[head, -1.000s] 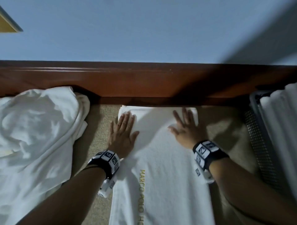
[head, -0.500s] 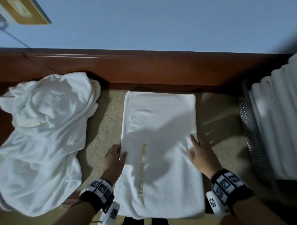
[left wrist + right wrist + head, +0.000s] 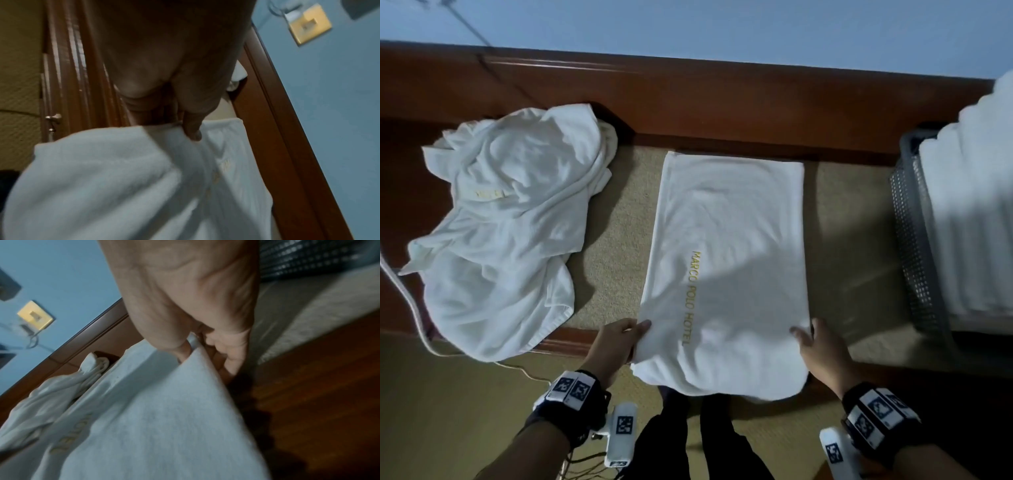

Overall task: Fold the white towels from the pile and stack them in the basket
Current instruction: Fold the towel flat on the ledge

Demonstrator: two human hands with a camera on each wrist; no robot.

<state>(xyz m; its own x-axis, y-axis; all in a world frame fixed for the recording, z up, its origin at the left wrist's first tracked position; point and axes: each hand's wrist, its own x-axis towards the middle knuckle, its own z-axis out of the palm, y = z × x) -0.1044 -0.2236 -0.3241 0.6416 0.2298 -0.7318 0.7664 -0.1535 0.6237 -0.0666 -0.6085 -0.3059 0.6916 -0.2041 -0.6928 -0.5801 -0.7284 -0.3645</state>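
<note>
A long white towel point(image 3: 729, 260) with gold lettering lies lengthwise on the beige bench top point(image 3: 613, 246), its near end drooping over the front edge. My left hand point(image 3: 619, 339) pinches its near left edge, thumb on top; the left wrist view shows the thumb point(image 3: 192, 128) pressed on the towel point(image 3: 123, 186). My right hand point(image 3: 815, 346) pinches the near right edge; in the right wrist view its fingers point(image 3: 230, 356) curl under the towel point(image 3: 164, 418). The unfolded pile point(image 3: 510, 233) lies at the left. A grey mesh basket point(image 3: 914, 246) with stacked folded towels point(image 3: 972, 219) stands at the right.
A dark wooden rail point(image 3: 688, 99) runs along the back of the bench under a blue wall point(image 3: 722, 31). A wooden front edge point(image 3: 571, 337) borders the bench. A thin white cord point(image 3: 410, 301) hangs at the left. My dark trouser legs point(image 3: 698, 442) stand below the towel.
Both hands slid back from the towel's far end to its near end and now pinch the side edges instead of pressing flat. The view has pulled back from the bench.
</note>
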